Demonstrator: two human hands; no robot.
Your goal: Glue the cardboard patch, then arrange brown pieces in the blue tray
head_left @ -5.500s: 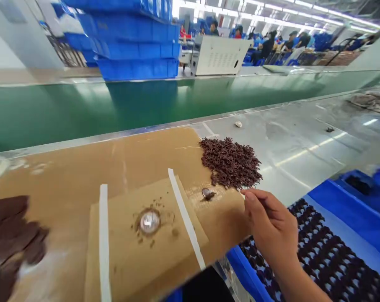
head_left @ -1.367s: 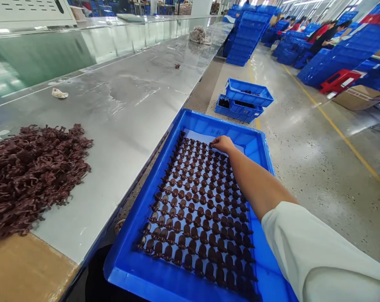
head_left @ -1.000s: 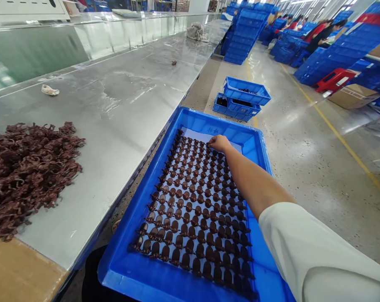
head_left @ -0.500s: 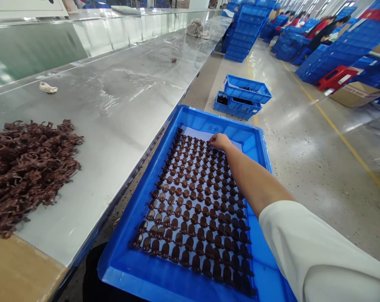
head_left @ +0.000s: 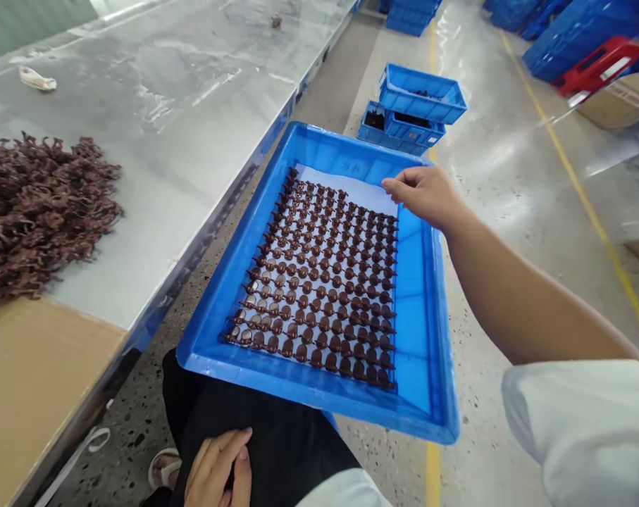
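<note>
My right hand (head_left: pixel 420 196) hovers over the far right corner of a blue plastic tray (head_left: pixel 319 394), its thumb and forefinger pinched together; I see nothing between the fingertips. White sheet (head_left: pixel 358 184) lines the tray's bottom. On it stand rows of small dark brown pieces (head_left: pixel 319 289) with rounded flat backs and thin side projections, looking like little moulded figures. The farthest row stops partway across, to the left of my right hand. My left hand (head_left: pixel 221 468) rests on my dark-clothed lap, below the tray, fingers loosely extended with thumb apart, nothing visible in it.
A heap of tangled brown pieces (head_left: pixel 39 218) lies on the metal-topped table (head_left: pixel 192 141) at left, behind a sheet of brown cardboard (head_left: pixel 49 373). Small blue crates (head_left: pixel 422 91) are stacked on the floor beyond the tray. A red stool (head_left: pixel 602 67) and a carton (head_left: pixel 620 98) stand at right.
My right hand has lifted off the farthest row and moved right, toward the tray's edge. The view has tipped downward, so my left hand and lap now show.
</note>
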